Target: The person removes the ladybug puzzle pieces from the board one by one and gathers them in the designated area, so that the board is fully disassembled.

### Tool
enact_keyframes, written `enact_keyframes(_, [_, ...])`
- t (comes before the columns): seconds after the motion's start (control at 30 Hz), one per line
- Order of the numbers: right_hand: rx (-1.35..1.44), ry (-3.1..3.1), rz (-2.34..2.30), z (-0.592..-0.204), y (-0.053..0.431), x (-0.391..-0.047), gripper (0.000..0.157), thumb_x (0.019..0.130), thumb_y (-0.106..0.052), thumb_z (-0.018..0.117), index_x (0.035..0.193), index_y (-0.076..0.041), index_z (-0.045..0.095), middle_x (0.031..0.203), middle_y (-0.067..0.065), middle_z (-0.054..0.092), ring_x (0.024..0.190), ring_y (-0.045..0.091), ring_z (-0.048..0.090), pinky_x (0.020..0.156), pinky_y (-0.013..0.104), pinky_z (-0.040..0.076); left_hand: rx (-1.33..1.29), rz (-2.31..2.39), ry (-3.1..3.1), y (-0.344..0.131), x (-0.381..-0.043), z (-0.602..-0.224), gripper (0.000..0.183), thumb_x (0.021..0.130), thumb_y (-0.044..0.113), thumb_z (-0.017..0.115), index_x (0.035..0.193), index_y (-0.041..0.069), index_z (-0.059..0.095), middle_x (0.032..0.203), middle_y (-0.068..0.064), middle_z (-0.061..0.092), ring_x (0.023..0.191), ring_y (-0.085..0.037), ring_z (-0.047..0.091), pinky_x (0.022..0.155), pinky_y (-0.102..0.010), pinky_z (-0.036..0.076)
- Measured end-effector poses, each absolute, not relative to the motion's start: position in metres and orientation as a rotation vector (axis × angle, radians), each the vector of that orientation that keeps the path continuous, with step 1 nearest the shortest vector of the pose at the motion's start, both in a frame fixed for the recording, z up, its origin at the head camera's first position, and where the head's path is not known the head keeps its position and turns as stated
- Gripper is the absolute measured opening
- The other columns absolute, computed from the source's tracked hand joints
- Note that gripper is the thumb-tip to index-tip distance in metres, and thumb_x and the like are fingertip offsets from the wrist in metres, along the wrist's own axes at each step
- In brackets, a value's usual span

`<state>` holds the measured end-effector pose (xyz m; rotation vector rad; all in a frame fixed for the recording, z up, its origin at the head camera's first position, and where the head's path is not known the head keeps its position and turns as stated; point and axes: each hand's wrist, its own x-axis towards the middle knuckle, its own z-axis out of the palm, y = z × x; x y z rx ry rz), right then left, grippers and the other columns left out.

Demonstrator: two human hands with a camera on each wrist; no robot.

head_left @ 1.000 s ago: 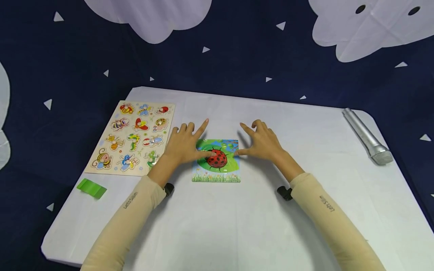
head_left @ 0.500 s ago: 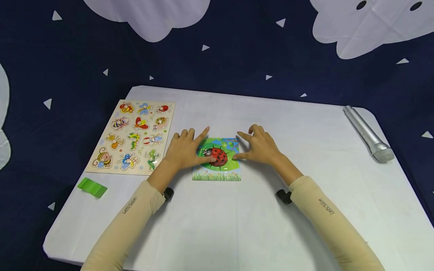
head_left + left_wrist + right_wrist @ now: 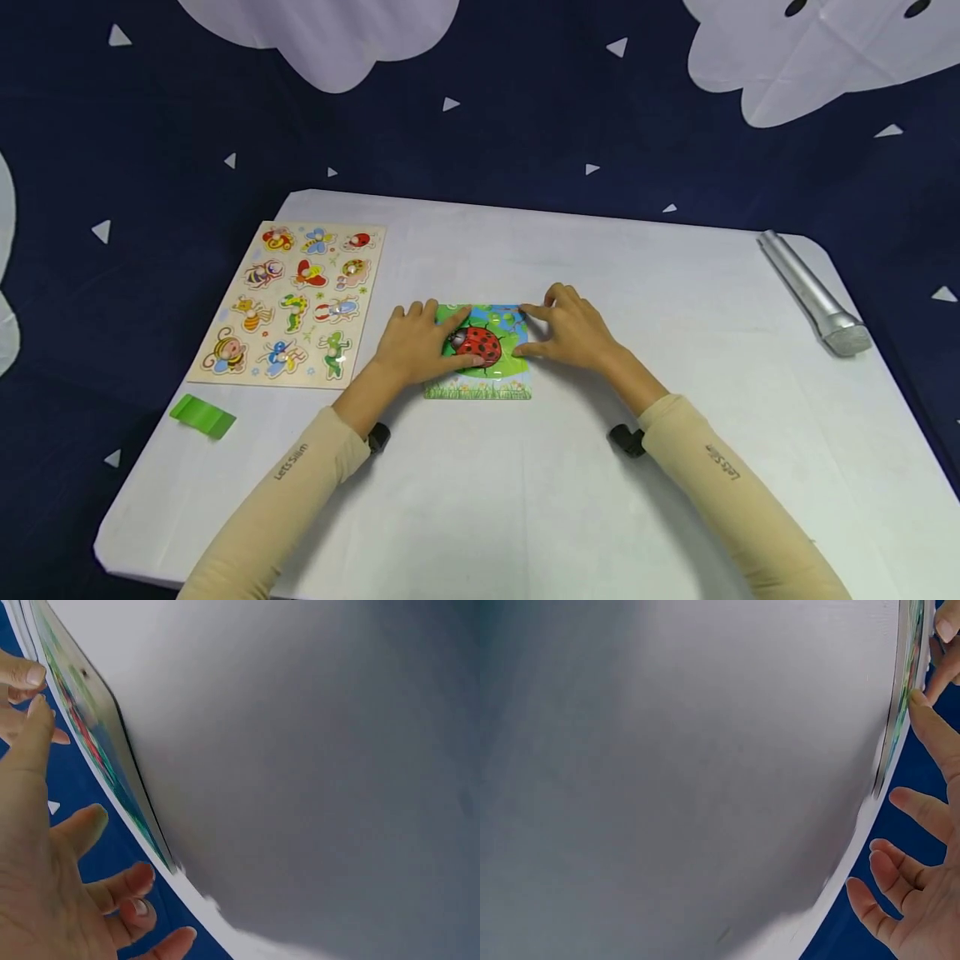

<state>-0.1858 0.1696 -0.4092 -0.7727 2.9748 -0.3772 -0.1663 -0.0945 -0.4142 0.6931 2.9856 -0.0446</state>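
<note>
A small square ladybug puzzle (image 3: pixel 480 387) lies flat at the middle of the white table, its picture a red ladybug on a green leaf. My left hand (image 3: pixel 411 346) reaches over its left side, the thumb across the ladybug and the index finger near the top edge. At the right side, the thumb and index finger of my right hand (image 3: pixel 573 332) are at the puzzle's edge, spread apart. The other fingers of both hands are loosely bent. Seen edge-on, the puzzle (image 3: pixel 94 735) also shows in the left wrist view, and the left hand (image 3: pixel 45 855) is beside it.
A wooden peg board (image 3: pixel 288 307) with several insect pieces lies to the left. Nearer the front left is a green strip (image 3: pixel 202 417). A silver microphone (image 3: pixel 813 293) lies at the far right. The white table (image 3: pixel 480 500) ends before a dark blue cloth backdrop (image 3: pixel 525 117).
My left hand has shifted right over the puzzle, its index finger coming down to the top edge. The right hand has come slightly closer to the puzzle. The puzzle stays nearly in place.
</note>
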Motion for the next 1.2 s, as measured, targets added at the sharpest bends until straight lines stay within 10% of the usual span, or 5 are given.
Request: enact_keyframes(1.2, [-0.738, 2.927, -0.511, -0.412, 0.156, -0.181, 0.072, 0.080, -0.043, 0.082, 0.137, -0.006, 0.059, 0.105, 0.013, 0.048, 0.097, 0.026, 0.044, 0.074, 0.038, 0.045, 0.539, -0.094, 2.919, -0.058, -0.160, -0.417, 0.081, 0.092, 0.076, 0.037, 0.156, 0.027, 0.032, 0.139, -0.024, 0.050, 0.116, -0.039, 0.060, 0.096, -0.050, 0.046])
